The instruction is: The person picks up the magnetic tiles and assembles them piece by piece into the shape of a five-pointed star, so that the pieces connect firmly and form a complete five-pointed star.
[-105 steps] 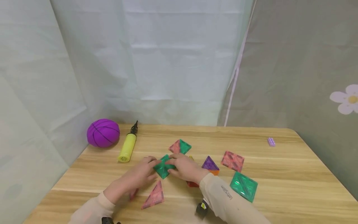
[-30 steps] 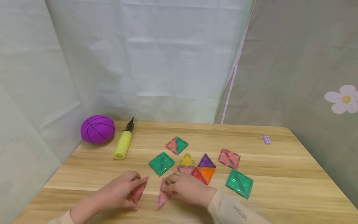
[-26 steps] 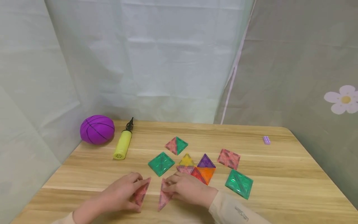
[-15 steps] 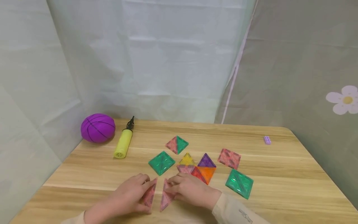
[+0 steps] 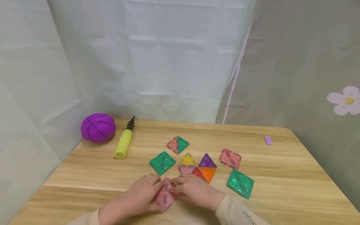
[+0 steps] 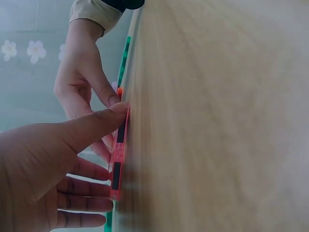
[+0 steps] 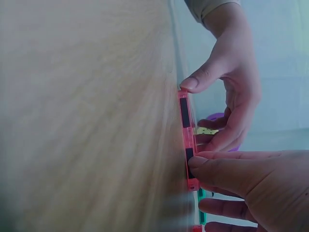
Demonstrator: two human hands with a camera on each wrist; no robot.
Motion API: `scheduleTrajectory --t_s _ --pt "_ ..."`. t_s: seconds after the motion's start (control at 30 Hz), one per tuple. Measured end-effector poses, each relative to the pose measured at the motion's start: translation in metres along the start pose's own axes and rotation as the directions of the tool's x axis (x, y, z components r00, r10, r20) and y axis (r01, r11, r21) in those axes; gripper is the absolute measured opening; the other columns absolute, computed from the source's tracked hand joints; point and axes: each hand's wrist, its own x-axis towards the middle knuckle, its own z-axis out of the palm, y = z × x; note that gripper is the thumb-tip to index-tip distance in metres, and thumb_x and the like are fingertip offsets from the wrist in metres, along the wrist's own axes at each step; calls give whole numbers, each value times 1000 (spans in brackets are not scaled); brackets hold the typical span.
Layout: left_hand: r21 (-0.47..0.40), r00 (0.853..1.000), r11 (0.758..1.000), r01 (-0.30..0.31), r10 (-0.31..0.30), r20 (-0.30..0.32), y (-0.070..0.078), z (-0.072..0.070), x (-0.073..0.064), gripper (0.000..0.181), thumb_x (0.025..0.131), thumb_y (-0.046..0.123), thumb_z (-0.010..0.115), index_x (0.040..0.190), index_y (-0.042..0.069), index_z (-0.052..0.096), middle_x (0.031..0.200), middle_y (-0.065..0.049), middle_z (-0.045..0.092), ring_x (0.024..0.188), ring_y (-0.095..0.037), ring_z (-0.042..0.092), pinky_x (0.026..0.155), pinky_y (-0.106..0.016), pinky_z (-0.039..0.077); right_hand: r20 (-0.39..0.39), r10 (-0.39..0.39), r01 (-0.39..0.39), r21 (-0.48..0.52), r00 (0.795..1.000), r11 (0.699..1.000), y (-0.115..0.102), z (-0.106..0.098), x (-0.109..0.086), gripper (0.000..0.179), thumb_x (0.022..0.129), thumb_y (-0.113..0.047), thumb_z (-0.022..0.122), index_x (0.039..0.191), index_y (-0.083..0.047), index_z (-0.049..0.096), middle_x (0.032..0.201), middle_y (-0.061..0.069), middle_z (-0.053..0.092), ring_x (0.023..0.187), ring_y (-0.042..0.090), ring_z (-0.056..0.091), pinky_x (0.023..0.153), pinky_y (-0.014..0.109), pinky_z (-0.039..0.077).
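Two pink translucent plastic triangle tiles (image 5: 165, 197), held apart half a second ago, now meet edge to edge as one diamond flat on the pale wooden table (image 5: 281, 175), near its front edge. That closing of the gap suggests the pair has been joined, like the green-and-pink diamond (image 5: 177, 144) farther back.

At far left sit a purple rubber ball (image 5: 98, 127) and a yellow plastic hand pump (image 5: 123, 144), both untouched. The left hand (image 5: 140, 195) pinches the left half of the pink diamond, thumb curled on its near edge and fingers on its far edge. The right hand (image 5: 194, 190) grips the right half the same way, fingertips meeting the left hand's over the seam. Just behind them lie a green translucent square tile (image 5: 162, 162) and a cluster of yellow, purple, orange and red triangle tiles (image 5: 198, 165); farther right, a pink square tile (image 5: 230, 158), a second green square tile (image 5: 240, 183) and a small lilac toy brick (image 5: 268, 140).

The hands cover much of the pink pair, so the seam itself is barely visible. Both wrist views show the tiles only edge-on.
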Motion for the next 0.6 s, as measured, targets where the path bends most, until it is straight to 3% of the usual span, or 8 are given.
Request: scheduleTrajectory --t_s 0.1,0.33,0.6 --pt "4 1000 1000 0 0 -15 2 0 2 79 71 59 74 126 5 61 100 5 56 92 -9 49 85 -33 49 5 15 -15 13 1000 1000 0 0 -2 31 88 -30 67 119 -27 68 130 -3 63 120 13 58 102 31 47" --pt "9 1000 1000 6 -6 28 3 -9 10 76 69 58 75 123 7 62 108 -1 61 101 -17 56 91 -41 50 49 49 -52 56 998 997 2 -6 -5 32 87 -30 70 119 -23 69 129 -2 63 120 14 57 103 31 47" --pt "65 999 998 -15 18 -39 4 -32 28 72 73 50 77 125 2 61 114 -8 62 107 -22 57 94 -42 50 15 107 -108 83 994 991 10 -21 -14 37 89 -31 67 122 -15 66 129 6 62 118 20 59 99 32 50"
